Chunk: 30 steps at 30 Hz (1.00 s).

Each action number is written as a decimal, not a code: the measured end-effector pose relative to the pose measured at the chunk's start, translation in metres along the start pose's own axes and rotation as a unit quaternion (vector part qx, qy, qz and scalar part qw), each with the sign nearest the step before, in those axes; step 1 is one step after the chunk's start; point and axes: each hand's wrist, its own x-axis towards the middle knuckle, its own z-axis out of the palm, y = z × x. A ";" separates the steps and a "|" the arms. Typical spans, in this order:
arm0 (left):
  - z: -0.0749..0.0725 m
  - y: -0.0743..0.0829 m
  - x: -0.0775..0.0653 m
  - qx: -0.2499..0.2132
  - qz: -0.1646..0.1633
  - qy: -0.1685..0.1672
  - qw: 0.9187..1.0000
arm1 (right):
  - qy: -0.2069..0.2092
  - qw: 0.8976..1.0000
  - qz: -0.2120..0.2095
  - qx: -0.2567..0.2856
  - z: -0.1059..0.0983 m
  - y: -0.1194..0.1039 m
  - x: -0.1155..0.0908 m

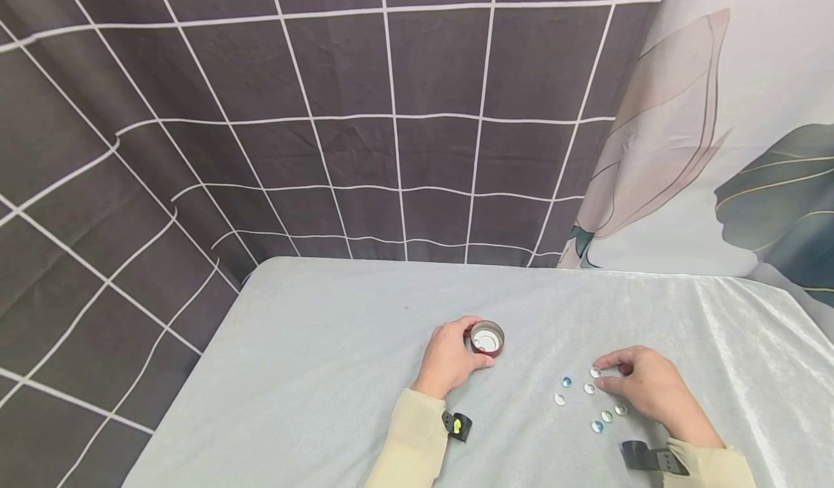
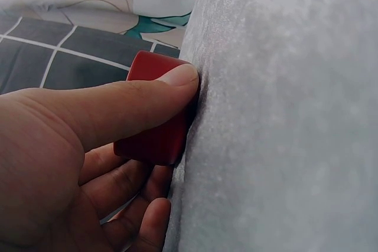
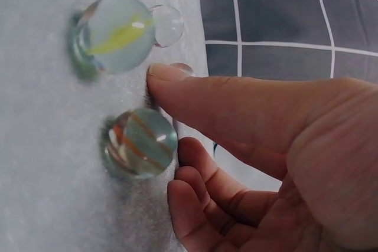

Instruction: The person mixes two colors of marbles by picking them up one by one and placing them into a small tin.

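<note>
Near the middle of the table, my left hand [image 1: 448,354] grips a small round red tin [image 1: 498,350] from its left side. The tin's open top faces up and shows a pale inside; in the left wrist view its red wall [image 2: 159,140] stands against the cloth, thumb across it. To the right, the thumb and index finger of my right hand [image 1: 651,386] close around a clear glass marble [image 1: 596,372]. The thumb mostly hides that marble in the right wrist view. Beneath this hand lie a yellow-swirled marble [image 3: 118,33] and an orange-striped marble [image 3: 144,143].
Loose on the pale cloth-covered table [image 1: 326,343] between the hands are two blue marbles, one farther back [image 1: 566,381], and clear marbles, one at the left [image 1: 559,400]. A dark gridded curtain [image 1: 430,155] hangs behind the table's far edge, beside a leaf-patterned curtain [image 1: 677,148].
</note>
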 end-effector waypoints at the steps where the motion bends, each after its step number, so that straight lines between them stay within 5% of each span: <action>1: 0.000 0.000 0.000 0.000 0.000 0.000 1.000 | -0.001 1.000 -0.001 0.000 0.000 0.000 0.000; 30: -0.001 0.000 0.000 -0.002 -0.007 -0.003 1.000 | 0.002 1.000 -0.022 -0.009 0.001 0.002 0.001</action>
